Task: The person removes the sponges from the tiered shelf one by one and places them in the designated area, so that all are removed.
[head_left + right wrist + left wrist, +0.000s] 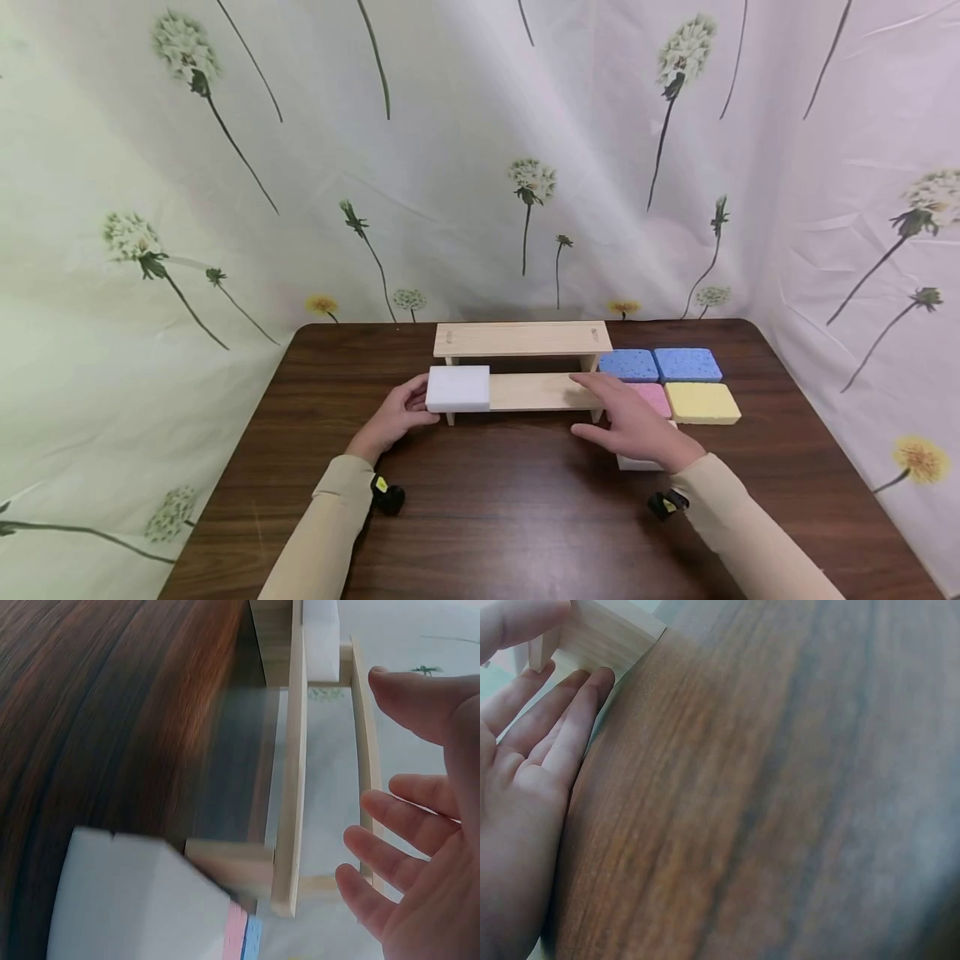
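Observation:
A white rectangular sponge (458,388) lies flat on the left end of the lower board of a two-tier wooden rack (528,392). My left hand (393,419) is at that end, its fingers fairly straight beside the sponge and rack; in the left wrist view, the fingertips (604,679) are close to the wooden end piece. Whether they touch it, I cannot tell. Over the right end of the lower board hovers my right hand (626,421), fingers spread and holding nothing. Partly hidden beneath it on the table is another white sponge (127,900).
Right of the rack lie two blue sponges (687,365), a pink sponge (652,400) and a yellow sponge (702,403). The brown wooden table (487,517) meets a dandelion-print curtain (465,167) at its back edge. The rack's upper board (522,337) stands near that edge.

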Available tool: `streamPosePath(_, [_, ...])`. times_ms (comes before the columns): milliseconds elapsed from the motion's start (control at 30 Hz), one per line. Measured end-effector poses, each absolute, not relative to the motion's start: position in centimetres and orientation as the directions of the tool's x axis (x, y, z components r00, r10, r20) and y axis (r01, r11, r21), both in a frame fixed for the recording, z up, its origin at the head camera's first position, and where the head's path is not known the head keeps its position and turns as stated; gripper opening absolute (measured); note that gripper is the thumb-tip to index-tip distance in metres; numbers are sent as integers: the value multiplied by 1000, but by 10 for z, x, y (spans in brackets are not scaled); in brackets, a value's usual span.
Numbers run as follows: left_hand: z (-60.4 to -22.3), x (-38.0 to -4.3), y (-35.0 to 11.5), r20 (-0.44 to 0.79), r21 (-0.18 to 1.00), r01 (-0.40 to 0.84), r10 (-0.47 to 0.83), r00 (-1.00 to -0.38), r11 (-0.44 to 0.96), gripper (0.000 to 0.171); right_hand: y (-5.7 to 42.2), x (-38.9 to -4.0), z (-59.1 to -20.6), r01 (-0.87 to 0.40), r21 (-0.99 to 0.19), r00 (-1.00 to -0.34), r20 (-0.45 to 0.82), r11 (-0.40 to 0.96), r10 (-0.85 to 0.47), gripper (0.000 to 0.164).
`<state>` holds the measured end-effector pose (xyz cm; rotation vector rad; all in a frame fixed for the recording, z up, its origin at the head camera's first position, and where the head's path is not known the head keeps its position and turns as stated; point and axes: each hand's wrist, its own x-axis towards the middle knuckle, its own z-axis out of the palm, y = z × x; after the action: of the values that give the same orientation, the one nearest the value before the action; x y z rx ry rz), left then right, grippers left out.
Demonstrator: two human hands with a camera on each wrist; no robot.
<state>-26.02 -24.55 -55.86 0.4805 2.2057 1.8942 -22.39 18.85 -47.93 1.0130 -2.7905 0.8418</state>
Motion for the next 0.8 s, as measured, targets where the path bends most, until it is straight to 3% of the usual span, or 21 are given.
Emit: streamPosePath(800, [-559, -261, -246, 60, 986, 112, 367, -928, 123, 81, 103, -242, -478, -689, -421, -708, 217, 590, -672, 85])
